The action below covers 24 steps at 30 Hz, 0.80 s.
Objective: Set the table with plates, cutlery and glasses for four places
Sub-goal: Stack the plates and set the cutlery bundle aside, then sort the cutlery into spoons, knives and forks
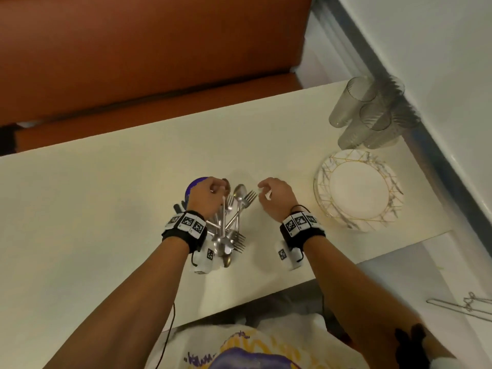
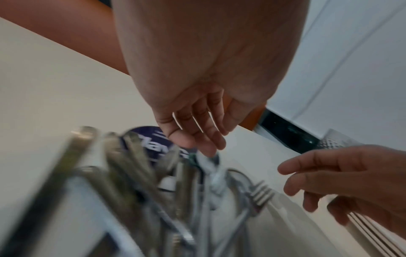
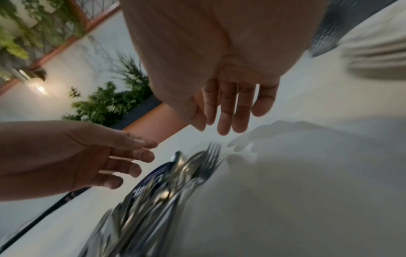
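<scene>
A bunch of forks and spoons (image 1: 229, 235) stands upright in a holder on the cream table (image 1: 106, 195), blurred in both wrist views. My left hand (image 1: 213, 191) hovers over the tops of the cutlery (image 2: 123, 165), its fingers (image 2: 197, 132) pointing down and fairly straight, gripping nothing I can see. My right hand (image 1: 274, 194) hangs just right of the fork tines (image 3: 212, 156), with its fingers (image 3: 230, 107) straight and nothing in them. At the right of the table lies a stack of marble-patterned plates (image 1: 358, 191). Several clear glasses (image 1: 354, 102) stand behind it.
A round blue disc (image 1: 193, 186) lies on the table under my left hand. An orange bench (image 1: 133, 49) runs along the far side. A white wall and ledge close the right side, with a wire object (image 1: 466, 304) on the ledge.
</scene>
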Motion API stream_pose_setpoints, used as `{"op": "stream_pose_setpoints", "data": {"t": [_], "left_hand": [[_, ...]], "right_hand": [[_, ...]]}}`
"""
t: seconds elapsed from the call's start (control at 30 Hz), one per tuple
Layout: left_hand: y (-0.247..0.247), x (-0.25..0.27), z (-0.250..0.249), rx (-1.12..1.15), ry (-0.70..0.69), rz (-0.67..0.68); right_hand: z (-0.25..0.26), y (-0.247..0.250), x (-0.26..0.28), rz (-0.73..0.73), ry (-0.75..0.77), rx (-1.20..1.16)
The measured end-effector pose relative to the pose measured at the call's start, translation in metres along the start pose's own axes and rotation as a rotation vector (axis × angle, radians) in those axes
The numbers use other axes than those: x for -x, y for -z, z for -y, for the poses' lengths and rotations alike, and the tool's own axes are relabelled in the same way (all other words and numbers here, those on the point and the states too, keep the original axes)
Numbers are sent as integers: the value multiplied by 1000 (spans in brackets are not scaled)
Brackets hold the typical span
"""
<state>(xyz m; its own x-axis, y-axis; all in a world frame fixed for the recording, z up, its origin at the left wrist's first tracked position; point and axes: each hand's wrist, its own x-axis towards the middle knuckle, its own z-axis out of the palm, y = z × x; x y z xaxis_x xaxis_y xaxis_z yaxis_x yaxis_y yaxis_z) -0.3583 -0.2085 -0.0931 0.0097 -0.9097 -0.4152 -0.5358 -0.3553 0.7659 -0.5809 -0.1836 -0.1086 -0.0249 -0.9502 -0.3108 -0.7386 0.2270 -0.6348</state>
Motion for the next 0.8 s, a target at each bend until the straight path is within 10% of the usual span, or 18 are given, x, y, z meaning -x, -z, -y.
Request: {"op": "stream_pose_setpoints", "data": {"t": [0.53,0.8], "left_hand": [[56,23,47,101,60,-90],[61,12,36,122,44,-92]], "right_hand": [[61,-38,-33,112,-244,374],[69,-29,-47,6,-402,92]]}}
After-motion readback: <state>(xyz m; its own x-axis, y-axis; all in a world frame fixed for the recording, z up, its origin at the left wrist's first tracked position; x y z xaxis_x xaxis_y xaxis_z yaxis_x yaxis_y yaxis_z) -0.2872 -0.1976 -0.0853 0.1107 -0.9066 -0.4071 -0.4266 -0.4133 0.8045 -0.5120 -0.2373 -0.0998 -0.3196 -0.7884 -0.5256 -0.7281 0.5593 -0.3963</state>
